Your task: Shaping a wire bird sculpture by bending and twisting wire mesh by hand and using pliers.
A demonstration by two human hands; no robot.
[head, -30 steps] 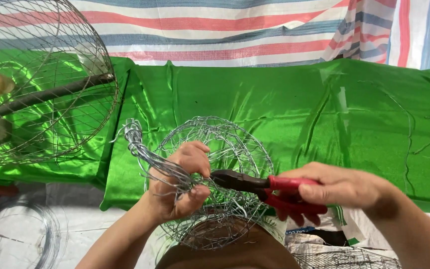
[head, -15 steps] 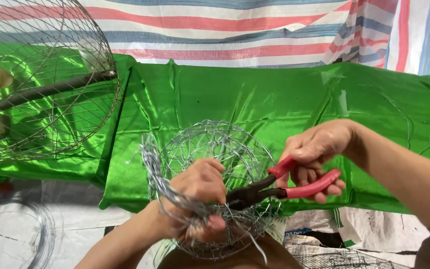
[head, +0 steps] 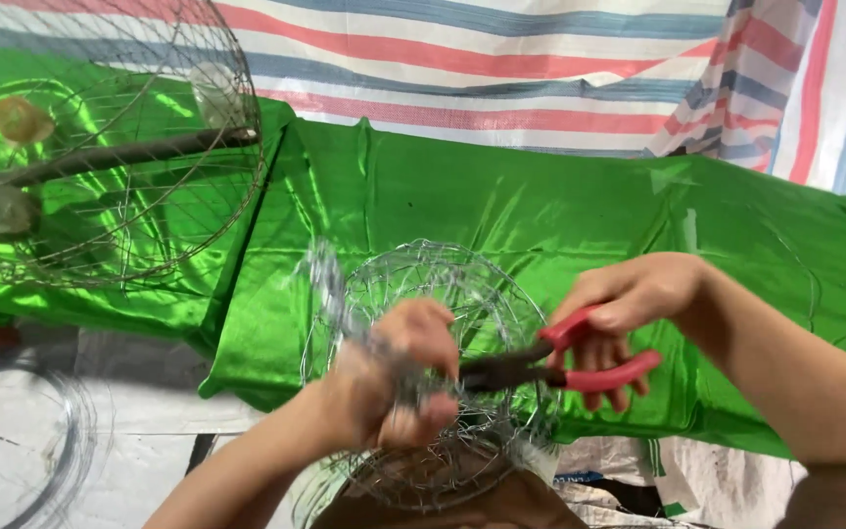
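Two hands work: left hand [head: 399, 377] clamps the wire frame [head: 443, 362]; right hand [head: 619, 313], squeezing pliers [head: 550, 367], twist steadily.

Left hand [head: 399, 377] clenched low at centre, forearm angled up; right hand [head: 629, 309] curled tight, wrist bent inward.

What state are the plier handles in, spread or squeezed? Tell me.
Spread. The red-handled pliers show two handles apart, a gap between them, with the right hand wrapped around them. Whether the dark tips are shut cannot be told.

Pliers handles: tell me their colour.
Red, on the pliers held in the right hand; clearest in the head view.
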